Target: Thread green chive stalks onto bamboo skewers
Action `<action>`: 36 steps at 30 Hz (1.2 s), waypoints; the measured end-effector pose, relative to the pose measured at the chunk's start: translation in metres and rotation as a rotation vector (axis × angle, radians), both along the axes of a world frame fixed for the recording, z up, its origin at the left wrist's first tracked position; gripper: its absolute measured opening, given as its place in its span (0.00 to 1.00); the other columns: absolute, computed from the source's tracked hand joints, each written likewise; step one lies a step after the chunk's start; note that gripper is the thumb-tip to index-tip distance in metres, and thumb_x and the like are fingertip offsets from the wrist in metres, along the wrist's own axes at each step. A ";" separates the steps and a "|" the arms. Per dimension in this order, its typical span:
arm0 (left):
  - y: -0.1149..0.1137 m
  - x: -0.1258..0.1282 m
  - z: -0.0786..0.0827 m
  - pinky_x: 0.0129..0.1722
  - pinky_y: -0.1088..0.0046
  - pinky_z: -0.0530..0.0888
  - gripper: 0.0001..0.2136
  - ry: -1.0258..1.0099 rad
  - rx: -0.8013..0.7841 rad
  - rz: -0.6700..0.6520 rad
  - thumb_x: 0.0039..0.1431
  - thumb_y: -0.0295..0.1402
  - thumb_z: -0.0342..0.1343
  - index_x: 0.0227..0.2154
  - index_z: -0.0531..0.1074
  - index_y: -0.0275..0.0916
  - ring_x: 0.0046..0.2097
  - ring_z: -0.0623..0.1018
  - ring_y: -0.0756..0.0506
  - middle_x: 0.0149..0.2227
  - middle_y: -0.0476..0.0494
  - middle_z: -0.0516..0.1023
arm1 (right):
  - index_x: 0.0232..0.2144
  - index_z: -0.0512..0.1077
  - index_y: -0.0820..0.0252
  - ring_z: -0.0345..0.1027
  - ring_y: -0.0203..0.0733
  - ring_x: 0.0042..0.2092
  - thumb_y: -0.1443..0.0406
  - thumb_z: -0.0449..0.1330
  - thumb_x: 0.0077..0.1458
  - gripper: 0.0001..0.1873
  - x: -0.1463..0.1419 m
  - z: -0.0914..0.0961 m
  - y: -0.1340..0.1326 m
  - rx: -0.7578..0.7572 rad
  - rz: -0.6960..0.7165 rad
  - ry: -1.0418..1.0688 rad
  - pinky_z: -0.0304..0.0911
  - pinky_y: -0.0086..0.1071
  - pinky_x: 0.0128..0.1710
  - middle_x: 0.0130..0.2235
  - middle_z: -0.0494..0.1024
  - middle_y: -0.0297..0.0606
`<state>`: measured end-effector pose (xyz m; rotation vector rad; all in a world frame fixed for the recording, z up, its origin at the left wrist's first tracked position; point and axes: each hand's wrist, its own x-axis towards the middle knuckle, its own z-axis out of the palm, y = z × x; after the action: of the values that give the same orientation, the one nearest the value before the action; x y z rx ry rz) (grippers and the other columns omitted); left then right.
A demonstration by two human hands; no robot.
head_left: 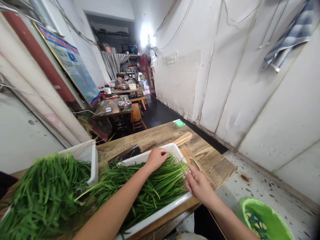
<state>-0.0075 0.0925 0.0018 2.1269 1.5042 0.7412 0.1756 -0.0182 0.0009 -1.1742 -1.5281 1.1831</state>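
Observation:
Long green garlic chives (160, 190) fill a white plastic tray (178, 150), their pale cut ends toward the right. My left hand (157, 159) is over the tray's far side with fingers curled in a pinch beside the pale ends; anything between them is hidden. At the right end of the tray, my right hand (197, 181) has thumb and forefinger closed against the chive ends, and what they grip is too small to tell. Thin bamboo skewers (185, 138) lie on the wooden table (207, 153) just beyond the tray. Behind it rests a knife (131, 152) with a wooden handle.
A second white tray (94, 163) at the left is heaped with more chives (50, 186). On the floor at the lower right stands a green bin (271, 220). Farther back, a person (120, 81) sits behind tables with bowls, near a wooden bench (136, 112).

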 end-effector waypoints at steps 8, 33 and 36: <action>-0.029 0.011 0.010 0.42 0.69 0.72 0.13 -0.447 -0.242 -0.007 0.48 0.38 0.57 0.33 0.79 0.35 0.39 0.78 0.42 0.36 0.43 0.82 | 0.51 0.62 0.68 0.48 0.31 0.13 0.58 0.47 0.60 0.23 -0.001 0.001 0.001 0.007 0.003 0.007 0.46 0.23 0.14 0.12 0.59 0.21; -0.033 0.016 0.009 0.44 0.68 0.72 0.12 -0.495 -0.234 0.012 0.48 0.36 0.58 0.34 0.79 0.35 0.41 0.79 0.42 0.37 0.43 0.81 | 0.50 0.63 0.68 0.49 0.31 0.13 0.59 0.46 0.61 0.21 -0.001 0.000 0.000 0.031 -0.012 -0.023 0.48 0.23 0.15 0.12 0.59 0.22; -0.033 0.016 0.009 0.44 0.68 0.72 0.12 -0.491 -0.235 0.009 0.49 0.35 0.58 0.34 0.79 0.36 0.41 0.79 0.42 0.37 0.44 0.81 | 0.50 0.63 0.68 0.49 0.31 0.14 0.59 0.46 0.61 0.21 -0.001 0.000 0.000 0.034 -0.016 -0.021 0.48 0.23 0.15 0.12 0.59 0.22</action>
<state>0.0086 0.0592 0.0108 1.6157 1.2620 0.9529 0.1744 -0.0180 0.0014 -1.1775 -1.5466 1.1334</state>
